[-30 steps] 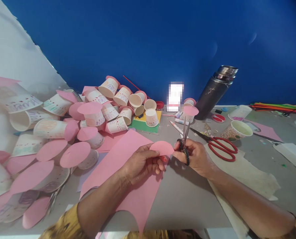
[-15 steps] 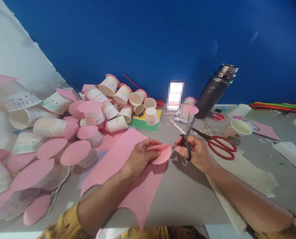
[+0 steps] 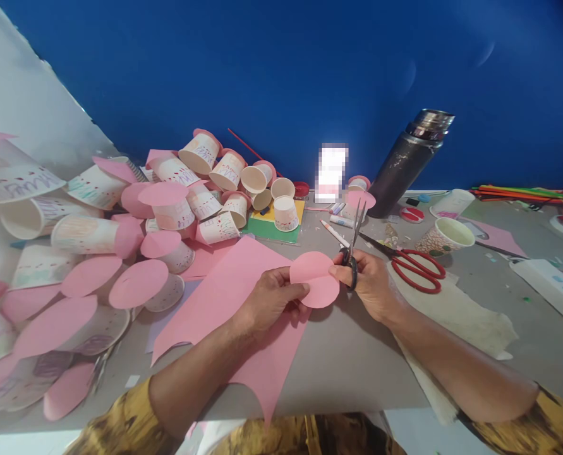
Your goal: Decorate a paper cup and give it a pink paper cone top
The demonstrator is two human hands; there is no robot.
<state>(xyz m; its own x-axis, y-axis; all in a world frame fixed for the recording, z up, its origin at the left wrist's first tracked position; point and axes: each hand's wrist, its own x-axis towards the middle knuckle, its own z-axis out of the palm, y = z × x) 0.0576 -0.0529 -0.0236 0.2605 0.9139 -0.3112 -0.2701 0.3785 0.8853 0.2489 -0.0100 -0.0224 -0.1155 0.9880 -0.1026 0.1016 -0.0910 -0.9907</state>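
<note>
Between my hands is a pink paper circle [image 3: 315,287], opened out, with a crease or slit across its middle. My left hand [image 3: 276,300] pinches its left side, thumb on top. My right hand [image 3: 369,281] holds black-handled scissors [image 3: 351,262], blades pointing up and away, while its thumb and finger touch the circle's right edge. Beneath my left hand lies a large pink paper sheet [image 3: 215,297] with curved cut-outs along its near edge. Red-handled scissors [image 3: 418,268] rest on a cloth just right of my right hand.
Paper cups with pink paper tops [image 3: 167,208] crowd the left side. A dark flask [image 3: 402,167] stands at the back, near markers [image 3: 335,234] and a lit, blurred-out screen [image 3: 332,170]. To the right are a patterned cup [image 3: 447,237], a pale cloth [image 3: 466,309] and a white power strip [image 3: 553,291].
The pink circle was folded over in my left hand; now it is spread open. My right hand has moved left and touches its edge, still with the scissors.
</note>
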